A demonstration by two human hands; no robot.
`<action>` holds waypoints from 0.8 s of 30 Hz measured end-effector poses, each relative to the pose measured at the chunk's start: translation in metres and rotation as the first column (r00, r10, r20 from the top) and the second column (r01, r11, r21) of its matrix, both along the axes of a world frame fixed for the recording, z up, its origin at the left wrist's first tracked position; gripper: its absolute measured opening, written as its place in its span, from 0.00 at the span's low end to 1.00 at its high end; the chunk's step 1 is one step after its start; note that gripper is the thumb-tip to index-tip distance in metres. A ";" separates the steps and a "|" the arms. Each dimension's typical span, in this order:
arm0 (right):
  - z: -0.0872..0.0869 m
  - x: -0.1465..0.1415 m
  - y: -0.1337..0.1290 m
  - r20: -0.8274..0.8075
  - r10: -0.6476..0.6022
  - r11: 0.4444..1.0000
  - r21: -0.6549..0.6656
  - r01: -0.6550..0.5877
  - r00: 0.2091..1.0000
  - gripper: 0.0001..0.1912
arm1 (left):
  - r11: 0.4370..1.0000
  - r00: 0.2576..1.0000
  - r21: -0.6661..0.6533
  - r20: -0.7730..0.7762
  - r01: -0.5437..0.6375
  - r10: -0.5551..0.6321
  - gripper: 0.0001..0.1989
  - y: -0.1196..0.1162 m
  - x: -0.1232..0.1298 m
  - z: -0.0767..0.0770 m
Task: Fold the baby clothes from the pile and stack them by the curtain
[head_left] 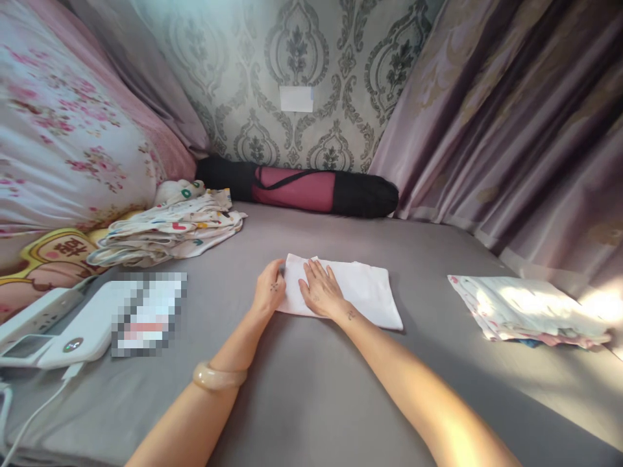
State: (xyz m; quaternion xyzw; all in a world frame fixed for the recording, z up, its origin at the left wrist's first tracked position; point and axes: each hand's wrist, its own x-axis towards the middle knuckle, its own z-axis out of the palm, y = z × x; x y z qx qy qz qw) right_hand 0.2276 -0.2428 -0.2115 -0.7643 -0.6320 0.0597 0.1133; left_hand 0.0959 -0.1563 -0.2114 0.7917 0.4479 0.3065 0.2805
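A folded white cloth (pixel 365 288) lies flat on the grey bed sheet in front of me. At its left edge is my left hand (pixel 268 288), its fingers curled and closed on the cloth's side; part of those fingers is hidden. My right hand (pixel 322 288) rests palm down on top of the cloth, left of its middle, with the fingers stretched out. A pale bangle (pixel 220 377) circles my left forearm.
Folded cloths (pixel 525 308) lie at the right, and a patterned cloth pile (pixel 170 224) at the left. A white power bank (pixel 92 324) with a cable sits beside a power strip (pixel 36 314). Along the wall stretches a black and maroon bag (pixel 294 188); curtains (pixel 487 110) hang right.
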 end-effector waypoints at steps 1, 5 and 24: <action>0.001 0.001 0.000 -0.002 0.003 1.000 -0.012 -0.003 1.000 0.33 | 1.000 1.000 -0.011 -0.002 -0.005 0.005 0.24 0.000 0.000 0.001; 0.014 -0.002 0.008 -0.025 -0.004 0.997 -0.079 0.002 1.000 0.33 | 1.000 1.000 -0.019 0.014 -0.020 0.020 0.24 0.001 0.000 0.000; 0.011 -0.056 0.025 -0.002 0.092 0.995 -0.045 -0.092 0.996 0.35 | 0.981 0.961 -0.084 0.204 -0.175 0.189 0.24 0.008 -0.005 -0.003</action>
